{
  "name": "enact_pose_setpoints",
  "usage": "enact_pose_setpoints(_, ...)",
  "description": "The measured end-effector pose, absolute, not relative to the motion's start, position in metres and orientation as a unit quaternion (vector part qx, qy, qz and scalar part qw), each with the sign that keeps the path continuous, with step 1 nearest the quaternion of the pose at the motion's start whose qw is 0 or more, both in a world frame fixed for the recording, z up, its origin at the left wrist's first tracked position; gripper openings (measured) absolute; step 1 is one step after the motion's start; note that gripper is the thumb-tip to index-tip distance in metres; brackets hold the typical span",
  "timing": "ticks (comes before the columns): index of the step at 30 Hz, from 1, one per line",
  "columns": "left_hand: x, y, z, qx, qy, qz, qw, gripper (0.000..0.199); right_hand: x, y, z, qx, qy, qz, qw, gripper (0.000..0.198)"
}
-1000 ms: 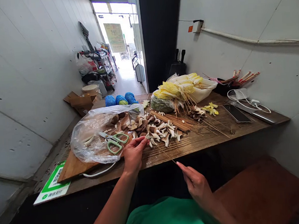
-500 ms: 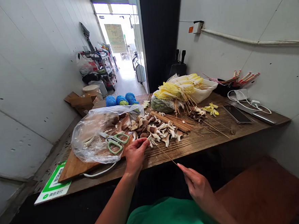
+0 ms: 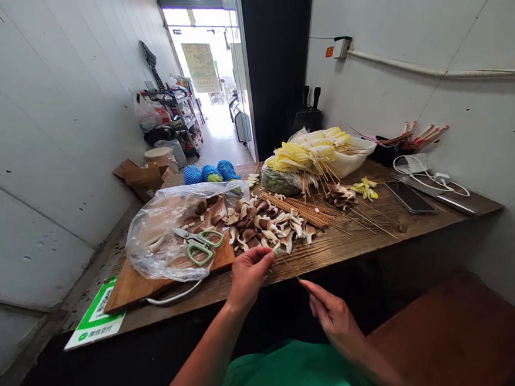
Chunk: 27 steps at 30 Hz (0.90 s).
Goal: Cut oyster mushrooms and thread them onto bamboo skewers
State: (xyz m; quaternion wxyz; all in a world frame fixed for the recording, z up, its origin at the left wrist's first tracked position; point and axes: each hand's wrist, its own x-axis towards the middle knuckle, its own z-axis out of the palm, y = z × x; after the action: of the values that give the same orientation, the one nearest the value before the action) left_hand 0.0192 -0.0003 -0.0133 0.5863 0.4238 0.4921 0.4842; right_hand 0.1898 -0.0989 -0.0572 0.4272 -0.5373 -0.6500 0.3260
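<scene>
My left hand (image 3: 250, 271) pinches a small pale mushroom piece (image 3: 276, 248) between thumb and fingertips, just in front of the mushroom pile. Below and to the right, my right hand (image 3: 331, 308) grips the lower end of a thin wooden skewer (image 3: 291, 268). The skewer slants up toward the mushroom piece; whether its tip is in the piece I cannot tell. Beyond my hands lies a heap of cut oyster mushrooms (image 3: 259, 222), grey-brown and white. Loose bare skewers (image 3: 305, 208) lie to the right of that heap, and a few loaded mushroom skewers (image 3: 340, 195) rest farther right.
Green-handled scissors (image 3: 199, 244) lie on a plastic bag (image 3: 149, 256) over a wooden board (image 3: 127, 287). Skewered cabbage (image 3: 307, 151) fills a bag at the back. A phone (image 3: 410, 197) and a white cable (image 3: 453, 186) lie right. The table's front edge (image 3: 354, 251) is close.
My left hand has moved right and slightly down with the mushroom piece, closer to my right hand. Less of the skewer shows between the two hands.
</scene>
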Motion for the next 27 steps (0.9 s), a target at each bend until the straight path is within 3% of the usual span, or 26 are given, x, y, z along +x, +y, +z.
enact_pose_setpoints(5,0.034,-0.019,-0.013,0.478,0.472,0.433,0.601,0.018,0.185,-0.092,-0.043,-0.543,-0.626,0.374,0.416,0.027)
enact_pose_setpoints(11,0.038,-0.022,-0.009,0.532,0.468,0.415,0.571,0.018,0.18,-0.075,-0.034,-0.54,-0.598,0.37,0.463,0.03)
enact_pose_setpoints(13,0.03,-0.015,-0.009,0.588,0.479,0.425,0.495,0.02,0.18,-0.071,-0.034,-0.543,-0.591,0.366,0.47,0.031)
enact_pose_setpoints(16,0.016,0.003,-0.008,0.695,0.519,0.424,0.261,0.022,0.181,-0.069,-0.039,-0.55,-0.578,0.37,0.476,0.033)
enact_pose_setpoints(20,0.014,0.021,-0.008,0.758,0.593,0.27,0.029,0.027,0.181,-0.071,-0.045,-0.556,-0.574,0.369,0.475,0.034)
enact_pose_setpoints(23,0.024,0.026,-0.009,0.741,0.638,0.205,-0.044,0.032,0.181,-0.073,-0.046,-0.557,-0.585,0.359,0.467,0.032)
enact_pose_setpoints(27,0.028,0.033,-0.01,0.74,0.648,0.181,-0.008,0.023,0.182,-0.075,-0.044,-0.556,-0.603,0.333,0.465,0.032)
